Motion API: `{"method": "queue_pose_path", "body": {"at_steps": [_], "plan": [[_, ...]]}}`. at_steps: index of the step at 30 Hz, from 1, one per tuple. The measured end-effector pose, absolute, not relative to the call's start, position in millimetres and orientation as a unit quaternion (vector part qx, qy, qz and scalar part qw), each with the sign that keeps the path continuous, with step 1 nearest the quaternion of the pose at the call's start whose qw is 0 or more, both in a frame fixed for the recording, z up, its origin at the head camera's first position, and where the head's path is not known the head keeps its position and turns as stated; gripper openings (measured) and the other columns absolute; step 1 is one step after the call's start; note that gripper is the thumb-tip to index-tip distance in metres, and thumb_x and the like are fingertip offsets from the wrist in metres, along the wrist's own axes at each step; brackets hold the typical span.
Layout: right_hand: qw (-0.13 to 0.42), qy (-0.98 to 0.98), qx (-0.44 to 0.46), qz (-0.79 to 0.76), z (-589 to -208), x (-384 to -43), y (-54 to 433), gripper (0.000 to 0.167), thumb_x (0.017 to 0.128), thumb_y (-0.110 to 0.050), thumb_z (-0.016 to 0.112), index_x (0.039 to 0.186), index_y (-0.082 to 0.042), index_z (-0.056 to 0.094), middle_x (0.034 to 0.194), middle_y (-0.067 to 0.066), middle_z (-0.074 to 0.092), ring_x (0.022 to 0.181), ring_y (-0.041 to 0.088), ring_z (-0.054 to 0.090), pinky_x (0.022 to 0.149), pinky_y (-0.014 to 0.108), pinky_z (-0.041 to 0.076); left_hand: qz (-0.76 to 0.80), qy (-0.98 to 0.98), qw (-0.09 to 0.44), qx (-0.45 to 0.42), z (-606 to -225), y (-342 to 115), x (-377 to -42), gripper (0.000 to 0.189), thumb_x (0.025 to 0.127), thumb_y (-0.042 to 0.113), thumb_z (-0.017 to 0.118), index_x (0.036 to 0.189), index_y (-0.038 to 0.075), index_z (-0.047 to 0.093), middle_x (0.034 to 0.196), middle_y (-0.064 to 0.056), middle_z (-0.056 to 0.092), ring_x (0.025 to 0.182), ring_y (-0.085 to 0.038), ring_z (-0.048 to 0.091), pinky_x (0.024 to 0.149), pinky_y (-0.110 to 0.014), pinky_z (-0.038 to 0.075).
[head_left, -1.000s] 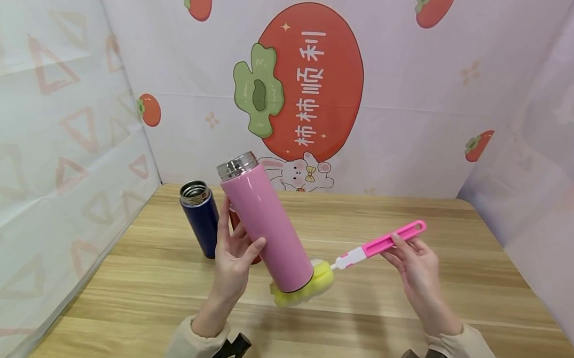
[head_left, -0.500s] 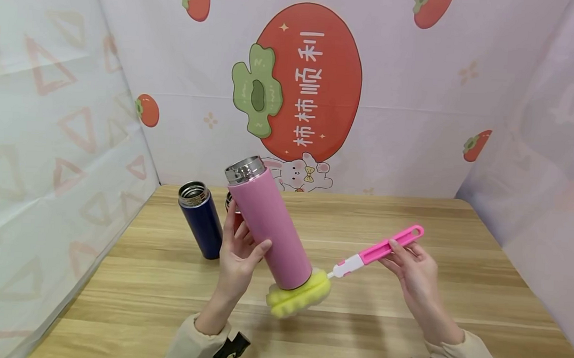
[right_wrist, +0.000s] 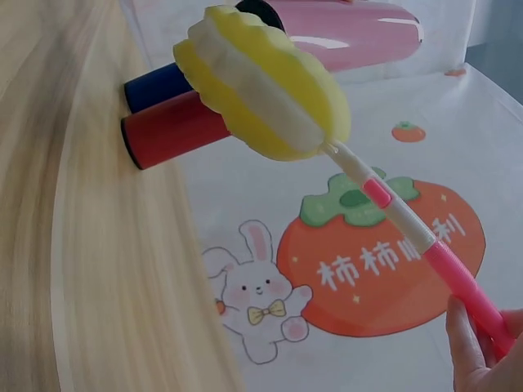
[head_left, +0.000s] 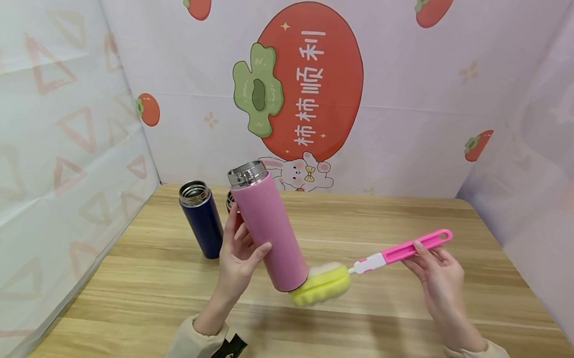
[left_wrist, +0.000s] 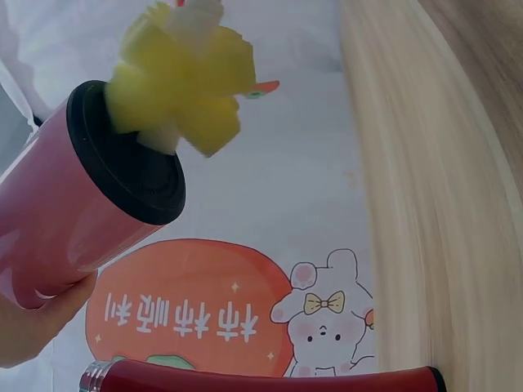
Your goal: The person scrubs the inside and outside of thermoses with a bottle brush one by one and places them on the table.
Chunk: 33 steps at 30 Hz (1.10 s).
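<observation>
My left hand (head_left: 237, 259) grips a pink thermos bottle (head_left: 275, 226), lidless and tilted, its steel mouth up to the left and its dark base (left_wrist: 127, 159) down to the right. In my right hand (head_left: 439, 276) is a bottle brush, pinched by its pink handle (head_left: 416, 246). The brush's yellow and white sponge head (head_left: 323, 284) lies at the bottle's base, overlapping it in the left wrist view. Both bottle and brush are held above the table.
A dark blue bottle (head_left: 202, 220), uncapped, stands on the wooden table (head_left: 382, 322) at the left. Beside it a red bottle (right_wrist: 176, 131) is mostly hidden behind my left hand in the head view. A printed cloth backdrop (head_left: 406, 99) rises behind the table.
The pink bottle has tipped slightly more upright and shifted a little right and down. My right hand first moved the brush slightly left along the base, then drew it to the right.
</observation>
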State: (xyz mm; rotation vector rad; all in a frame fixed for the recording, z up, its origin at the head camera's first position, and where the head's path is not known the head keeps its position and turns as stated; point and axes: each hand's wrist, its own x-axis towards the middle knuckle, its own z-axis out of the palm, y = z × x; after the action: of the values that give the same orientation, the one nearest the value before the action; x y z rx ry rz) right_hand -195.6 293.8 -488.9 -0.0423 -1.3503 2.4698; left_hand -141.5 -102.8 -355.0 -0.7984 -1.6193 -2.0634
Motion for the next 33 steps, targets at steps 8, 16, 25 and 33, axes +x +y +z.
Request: {"method": "queue_pose_path", "body": {"at_steps": [8, 16, 25, 33], "plan": [[0.225, -0.446, 0.009, 0.866, -487, -191, 314, 0.038, 0.081, 0.003, 0.059, 0.116, 0.011, 0.046, 0.101, 0.025, 0.06, 0.089, 0.037, 0.06, 0.078, 0.048, 0.043, -0.727, -0.597, 0.195, -0.279, -362, -100, -140, 0.083, 0.079, 0.004, 0.064, 0.142, 0.013, 0.012, 0.124, -0.007, 0.046, 0.109, -0.018, 0.051, 0.086, -0.028, 0.044], [0.22, -0.402, 0.047, 0.887, -460, -170, 329, 0.028, 0.082, 0.012, 0.051, 0.11, 0.01, 0.05, 0.096, 0.023, 0.062, 0.084, 0.034, 0.062, 0.076, 0.045, 0.045, -0.675, -0.665, 0.2, -0.248, -374, -88, -145, 0.084, 0.075, -0.006, 0.065, 0.141, 0.013, 0.018, 0.124, -0.019, 0.044, 0.108, -0.02, 0.051, 0.085, -0.031, 0.045], [0.165, -0.395, 0.077, 0.901, -442, -152, 337, 0.027, 0.084, 0.017, 0.042, 0.109, 0.011, 0.051, 0.095, 0.024, 0.061, 0.084, 0.035, 0.061, 0.076, 0.046, 0.045, -0.644, -0.717, 0.181, -0.197, -386, -73, -158, 0.082, 0.072, -0.002, 0.069, 0.138, 0.012, 0.022, 0.127, -0.02, 0.043, 0.112, -0.031, 0.048, 0.089, -0.043, 0.041], [0.153, -0.475, 0.073, 0.864, -468, -159, 349, 0.025, 0.086, 0.009, 0.047, 0.111, 0.005, 0.049, 0.099, 0.017, 0.06, 0.091, 0.032, 0.06, 0.08, 0.044, 0.043, -0.634, -0.721, 0.19, -0.207, -378, -61, -164, 0.077, 0.071, -0.008, 0.067, 0.133, 0.0, 0.023, 0.12, -0.027, 0.043, 0.107, -0.039, 0.049, 0.085, -0.048, 0.042]]}}
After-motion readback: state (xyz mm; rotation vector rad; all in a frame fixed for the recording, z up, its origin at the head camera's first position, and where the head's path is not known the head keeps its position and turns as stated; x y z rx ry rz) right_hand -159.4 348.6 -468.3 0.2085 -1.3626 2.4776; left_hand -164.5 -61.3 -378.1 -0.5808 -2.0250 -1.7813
